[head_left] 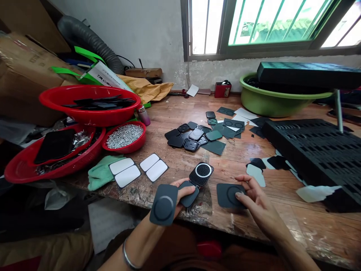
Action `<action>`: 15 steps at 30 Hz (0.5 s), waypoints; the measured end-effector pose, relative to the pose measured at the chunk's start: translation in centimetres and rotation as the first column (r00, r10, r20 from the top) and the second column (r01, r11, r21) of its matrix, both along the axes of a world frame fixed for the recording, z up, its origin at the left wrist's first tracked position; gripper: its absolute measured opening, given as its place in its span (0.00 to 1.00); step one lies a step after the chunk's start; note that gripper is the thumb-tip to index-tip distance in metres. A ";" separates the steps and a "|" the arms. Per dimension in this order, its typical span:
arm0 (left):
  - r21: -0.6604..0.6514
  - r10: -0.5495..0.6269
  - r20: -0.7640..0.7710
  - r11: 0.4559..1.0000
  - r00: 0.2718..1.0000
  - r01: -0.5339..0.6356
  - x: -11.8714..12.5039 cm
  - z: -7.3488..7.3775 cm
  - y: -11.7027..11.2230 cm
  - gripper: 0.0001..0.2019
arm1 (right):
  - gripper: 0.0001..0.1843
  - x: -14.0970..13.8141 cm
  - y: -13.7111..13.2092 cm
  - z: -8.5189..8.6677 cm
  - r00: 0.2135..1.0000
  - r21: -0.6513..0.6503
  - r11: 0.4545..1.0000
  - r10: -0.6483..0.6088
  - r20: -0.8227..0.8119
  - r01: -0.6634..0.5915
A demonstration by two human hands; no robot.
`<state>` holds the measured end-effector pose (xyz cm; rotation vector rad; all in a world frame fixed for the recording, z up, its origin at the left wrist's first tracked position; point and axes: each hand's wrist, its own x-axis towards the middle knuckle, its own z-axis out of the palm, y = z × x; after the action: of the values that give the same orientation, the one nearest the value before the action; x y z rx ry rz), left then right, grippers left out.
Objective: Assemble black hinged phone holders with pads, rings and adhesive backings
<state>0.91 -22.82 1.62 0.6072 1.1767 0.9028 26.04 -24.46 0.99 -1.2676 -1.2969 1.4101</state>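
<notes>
My left hand point(182, 195) is closed around a black hinged folding charger, its opened panel point(200, 174) showing a white ring on a ribbed surface. A dark rounded-square sheet with a circle mark point(164, 205) lies over the wrist side of that hand; whether it is stuck there I cannot tell. Between thumb and fingers my right hand point(254, 197) pinches a similar dark sheet point(227, 195), apart from the charger. Beyond both hands lies a pile of black square charger parts point(194, 135). White adhesive sheets with dark borders point(153, 166) lie left of the charger.
Red basins point(90, 114) at left hold black parts; a smaller red bowl point(124, 138) holds metal pins. A green cloth point(103, 173) lies at the table edge. At right are a black slotted foam block point(316, 158), peeled scraps point(255, 174) and a green basin point(270, 101).
</notes>
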 end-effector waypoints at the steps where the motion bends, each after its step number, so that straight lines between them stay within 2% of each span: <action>1: -0.062 0.038 0.081 0.998 0.996 -0.033 0.1 0.3 -0.4 0.27 | 0.19 -0.5 -0.1 0.3 0.999 -0.003 0.999 0.034 -0.012 -0.034; 3: -0.112 0.046 0.232 0.993 0.972 -0.020 0.5 0.9 -1.2 0.26 | 0.19 -1.5 -0.2 0.7 0.996 0.004 0.996 0.091 -0.017 -0.091; 5: -0.077 -0.032 0.329 0.995 0.944 0.060 1.1 1.5 -1.8 0.27 | 0.19 -2.1 -0.4 0.7 0.992 0.048 0.991 0.126 0.029 -0.127; 7: -0.063 -0.059 0.344 0.994 0.937 0.086 1.5 1.9 -2.1 0.30 | 0.20 -2.5 -0.4 0.3 0.983 0.126 0.980 0.136 0.122 -0.151; 10: -0.057 -0.059 0.336 0.995 0.940 0.082 1.8 2.3 -2.2 0.28 | 0.29 -2.8 -0.4 -0.4 0.974 0.213 0.971 0.062 0.218 -0.110; 13: -0.023 -0.054 0.354 0.998 0.934 0.067 1.7 2.4 -2.2 0.23 | 0.38 -2.9 -0.4 -0.7 0.990 0.169 0.985 -0.050 0.129 0.028; 15: -0.009 -0.060 0.361 0.998 0.931 0.068 1.5 2.5 -2.2 0.23 | 0.34 -2.9 -0.3 -0.6 0.997 0.070 0.996 -0.060 0.045 0.057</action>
<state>2.41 -25.01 4.09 0.4361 0.8292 0.9000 23.10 -24.80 0.41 -1.2891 -1.3175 1.2911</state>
